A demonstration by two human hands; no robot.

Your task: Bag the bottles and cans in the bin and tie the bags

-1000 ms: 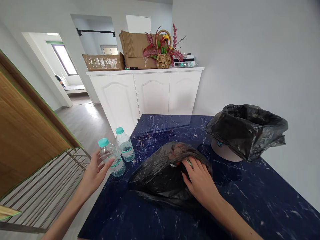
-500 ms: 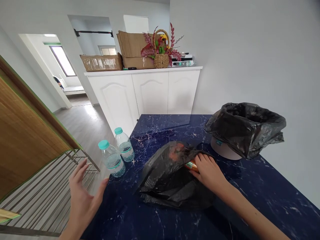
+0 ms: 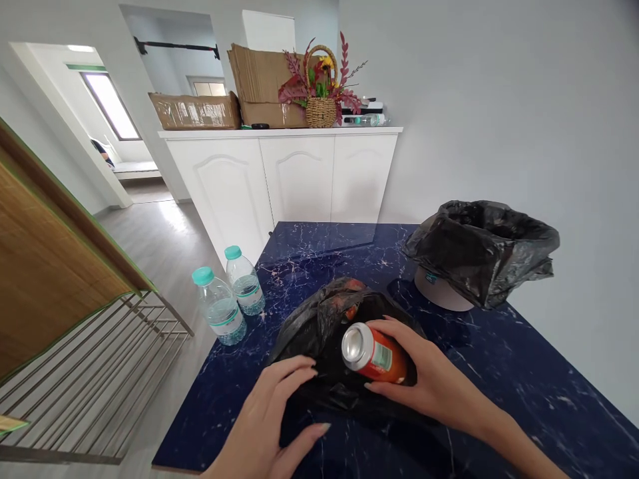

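My right hand (image 3: 429, 379) grips an orange drink can (image 3: 373, 352) on its side, its silver end facing me, just above a crumpled black plastic bag (image 3: 324, 319) lying on the dark blue marble table (image 3: 499, 386). My left hand (image 3: 272, 416) rests on the bag's near edge with its fingers curled on the plastic. Something reddish shows inside the bag's opening. Two small water bottles with teal caps (image 3: 219, 307) (image 3: 243, 281) stand at the table's left edge, apart from both hands.
A small white bin lined with a black bag (image 3: 479, 249) stands at the back right of the table. A metal rack (image 3: 90, 379) and a wooden panel (image 3: 44, 259) lie to the left. White cabinets (image 3: 294, 176) carry cardboard boxes and a flower basket (image 3: 321, 100).
My right hand has pulled the orange can out of the black bag. My left hand left the near water bottle and moved right onto the bag's edge.
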